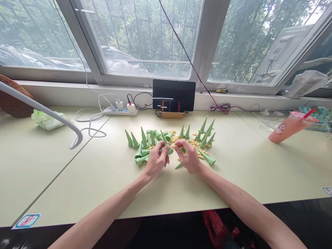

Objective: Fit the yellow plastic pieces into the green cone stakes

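Note:
My left hand point(156, 158) is closed around a green plastic watering spike point(165, 139), its tip pointing up and a little left. Fingers of my right hand point(190, 155) pinch a small yellow plastic valve point(174, 147) against the side of that spike, near its wide collar. Whether the valve sits in the spike cannot be made out. Left of my hands, several green spikes point(144, 140) stand upright or lie on their sides. To the right, more spikes point(203, 126) stand among scattered yellow valves point(201, 154), and one spike point(209, 158) lies at the near right.
Behind the pile, a dark tablet point(173, 90) and a phone point(172, 106) lean on a cardboard box point(172, 115). A power strip point(121, 111) with cables is at back left. A pink drink cup point(290, 128) stands right; a white curved bar point(52, 112) crosses the left.

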`<state>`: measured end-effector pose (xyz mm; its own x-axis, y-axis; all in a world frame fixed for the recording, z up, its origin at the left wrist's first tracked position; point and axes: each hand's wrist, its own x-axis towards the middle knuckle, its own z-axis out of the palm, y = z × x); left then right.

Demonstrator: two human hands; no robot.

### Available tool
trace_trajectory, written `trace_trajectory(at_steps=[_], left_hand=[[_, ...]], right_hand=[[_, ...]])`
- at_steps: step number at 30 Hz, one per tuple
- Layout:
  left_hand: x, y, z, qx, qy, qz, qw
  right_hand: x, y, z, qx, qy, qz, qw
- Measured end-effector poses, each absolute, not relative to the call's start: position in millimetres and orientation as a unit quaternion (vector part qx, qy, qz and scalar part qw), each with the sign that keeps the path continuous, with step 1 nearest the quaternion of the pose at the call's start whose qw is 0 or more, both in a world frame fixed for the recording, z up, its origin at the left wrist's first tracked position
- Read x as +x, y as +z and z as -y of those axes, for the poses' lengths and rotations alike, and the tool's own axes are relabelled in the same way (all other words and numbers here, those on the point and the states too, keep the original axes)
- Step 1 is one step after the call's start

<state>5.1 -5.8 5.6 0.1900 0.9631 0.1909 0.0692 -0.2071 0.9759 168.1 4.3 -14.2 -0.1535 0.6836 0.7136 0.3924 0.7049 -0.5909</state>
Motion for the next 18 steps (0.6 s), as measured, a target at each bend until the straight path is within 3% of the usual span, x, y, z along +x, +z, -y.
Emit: trace_trajectory(at_steps=[18], left_hand=[[5.2, 14.1, 9.9, 0.593, 0.474, -0.414, 0.503]], right_hand=[[172.5, -16.8, -7.0, -0.352, 0.134, 0.768, 0.518]])
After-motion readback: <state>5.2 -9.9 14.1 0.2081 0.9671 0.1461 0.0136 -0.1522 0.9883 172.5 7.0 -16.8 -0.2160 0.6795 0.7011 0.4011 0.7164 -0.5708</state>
